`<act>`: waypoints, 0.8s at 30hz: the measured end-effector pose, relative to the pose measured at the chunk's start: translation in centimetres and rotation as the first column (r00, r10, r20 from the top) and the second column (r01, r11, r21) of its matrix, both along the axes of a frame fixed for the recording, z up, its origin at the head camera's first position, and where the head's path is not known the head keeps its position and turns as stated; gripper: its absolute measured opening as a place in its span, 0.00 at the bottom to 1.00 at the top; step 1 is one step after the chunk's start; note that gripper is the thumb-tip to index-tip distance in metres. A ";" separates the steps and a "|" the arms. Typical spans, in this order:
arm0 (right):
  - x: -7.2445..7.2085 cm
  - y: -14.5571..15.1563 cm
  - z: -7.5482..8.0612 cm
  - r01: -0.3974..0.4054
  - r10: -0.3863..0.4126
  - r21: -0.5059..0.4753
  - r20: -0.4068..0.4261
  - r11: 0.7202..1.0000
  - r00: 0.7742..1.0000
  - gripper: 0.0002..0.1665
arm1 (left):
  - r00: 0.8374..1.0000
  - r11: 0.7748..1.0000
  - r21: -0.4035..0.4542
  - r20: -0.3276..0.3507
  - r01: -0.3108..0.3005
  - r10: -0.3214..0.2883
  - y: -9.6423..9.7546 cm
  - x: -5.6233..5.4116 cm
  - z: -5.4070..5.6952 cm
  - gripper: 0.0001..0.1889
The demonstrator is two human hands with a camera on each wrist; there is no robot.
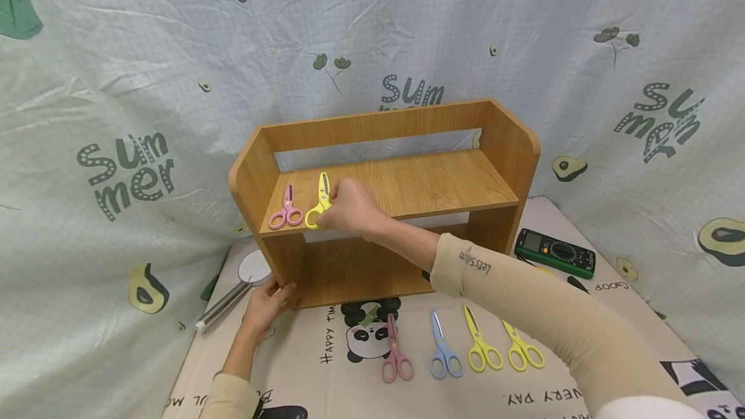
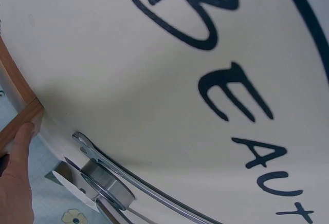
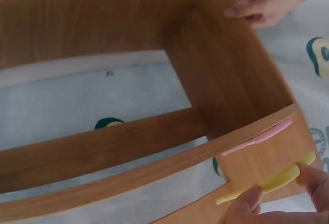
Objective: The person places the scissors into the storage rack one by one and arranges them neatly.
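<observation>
My right hand (image 1: 352, 209) pinches the handle of yellow scissors (image 1: 323, 194) between thumb and fingers over the left part of the upper board of a wooden shelf (image 1: 407, 180). Their blades point to the back. Just left of them lie pink scissors (image 1: 286, 207) on the same board. Down at the shelf's lower left corner, my left hand (image 1: 266, 306) holds the edge of the side panel, as the right wrist view also shows. On the cloth in front lie more scissors: a pink pair (image 1: 392, 344), a blue pair (image 1: 444, 348) and two yellow pairs, one (image 1: 478, 338) beside the other (image 1: 518, 344).
A shower head (image 1: 253, 268) with a metal handle lies left of the shelf, close to my left hand. On the right is a green multimeter (image 1: 555, 253). A printed curtain (image 1: 174, 70) hangs behind and at both sides. The right sleeve covers part of the shelf's lower compartment.
</observation>
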State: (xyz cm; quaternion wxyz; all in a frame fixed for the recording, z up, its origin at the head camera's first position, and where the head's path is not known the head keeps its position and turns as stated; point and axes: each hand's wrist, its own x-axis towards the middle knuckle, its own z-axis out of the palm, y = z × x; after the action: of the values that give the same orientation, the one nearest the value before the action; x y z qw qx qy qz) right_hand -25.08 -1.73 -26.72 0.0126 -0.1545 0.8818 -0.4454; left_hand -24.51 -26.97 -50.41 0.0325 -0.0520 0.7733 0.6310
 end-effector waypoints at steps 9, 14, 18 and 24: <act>-2.6 -0.9 0.4 0.010 -0.014 0.107 0.035 0.994 0.999 0.25 | 1.000 1.000 0.002 0.012 0.000 0.000 -0.2 -0.2 -0.4 0.36; -4.0 -1.1 0.2 0.020 -0.027 0.157 0.040 0.987 0.999 0.24 | 1.000 1.000 0.005 0.010 -0.008 0.008 -0.3 -0.2 -0.5 0.35; -4.6 -1.2 0.1 0.036 -0.046 0.182 0.051 0.983 0.998 0.22 | 1.000 1.000 0.002 0.011 -0.005 0.005 -0.2 -0.3 -0.4 0.36; -5.0 -1.8 -0.2 0.040 -0.055 0.215 0.064 0.976 0.996 0.20 | 1.000 1.000 0.008 0.009 -0.001 0.001 -0.2 -0.2 -0.3 0.35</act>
State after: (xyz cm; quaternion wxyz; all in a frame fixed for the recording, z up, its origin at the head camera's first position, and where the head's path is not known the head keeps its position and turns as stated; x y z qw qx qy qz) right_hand -30.11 -3.50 -26.95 0.0491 -0.1154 0.9270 -0.3535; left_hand -24.74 -27.13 -50.74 0.0359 -0.0552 0.7705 0.6340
